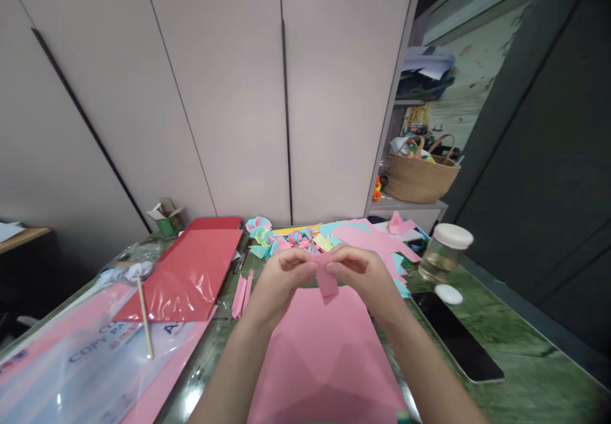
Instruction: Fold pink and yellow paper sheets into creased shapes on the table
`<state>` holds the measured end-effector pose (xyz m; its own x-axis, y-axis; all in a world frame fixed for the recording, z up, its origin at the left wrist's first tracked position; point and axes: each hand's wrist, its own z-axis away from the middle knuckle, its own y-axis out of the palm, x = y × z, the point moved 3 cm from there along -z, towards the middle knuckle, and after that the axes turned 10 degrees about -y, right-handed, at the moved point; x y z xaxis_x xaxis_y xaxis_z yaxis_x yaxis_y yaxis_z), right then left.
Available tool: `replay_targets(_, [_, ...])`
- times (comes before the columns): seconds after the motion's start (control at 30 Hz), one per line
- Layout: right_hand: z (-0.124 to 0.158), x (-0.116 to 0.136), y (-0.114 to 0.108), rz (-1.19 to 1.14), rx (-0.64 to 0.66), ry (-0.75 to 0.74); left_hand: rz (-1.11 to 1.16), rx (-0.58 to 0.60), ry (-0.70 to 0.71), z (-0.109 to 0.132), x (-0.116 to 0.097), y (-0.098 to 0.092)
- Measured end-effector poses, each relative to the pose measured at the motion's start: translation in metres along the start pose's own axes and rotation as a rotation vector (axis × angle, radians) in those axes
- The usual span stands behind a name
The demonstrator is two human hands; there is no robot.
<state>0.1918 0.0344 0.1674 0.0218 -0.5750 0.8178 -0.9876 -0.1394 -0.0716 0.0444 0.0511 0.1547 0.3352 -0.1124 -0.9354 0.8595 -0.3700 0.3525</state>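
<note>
A narrow folded strip of pink paper (326, 282) is pinched between both hands, its lower end hanging down. My left hand (289, 279) grips its upper left edge with thumb and fingers. On the other side, my right hand (358, 273) holds the upper right edge the same way. Below them a large pink sheet (324, 360) lies flat on the table. Several folded pink strips (242, 293) rest to the left of my left hand. Behind the hands are crumpled paper flowers (281, 239) in pink, blue and yellow.
Red plastic-wrapped paper (200, 265) and a copy paper bag (105, 354) with a wooden stick (144, 319) lie left. Pink paper scraps (372, 246), a lidded jar (446, 255), a white cap (449, 294) and a phone (458, 335) are right. Cabinet doors (229, 93) stand behind.
</note>
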Motion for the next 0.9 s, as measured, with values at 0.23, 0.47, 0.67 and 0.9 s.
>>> replay_targets(0.23, [0.0, -0.007, 0.0, -0.091, -0.011, 0.082, 0.03, 0.001, -0.005, -0.003, 0.004, 0.0])
replay_targets(0.47, [0.0, -0.007, 0.002, -0.05, -0.085, -0.069, 0.053, -0.058, 0.017, -0.003, 0.0, 0.003])
replay_targets(0.67, [0.003, -0.003, 0.002, 0.155, -0.026, -0.231, -0.004, -0.016, 0.002, -0.004, 0.002, 0.0])
replay_targets(0.9, [0.005, 0.003, 0.001, 0.293, -0.024, -0.246, -0.042, -0.092, 0.015, -0.003, 0.001, -0.002])
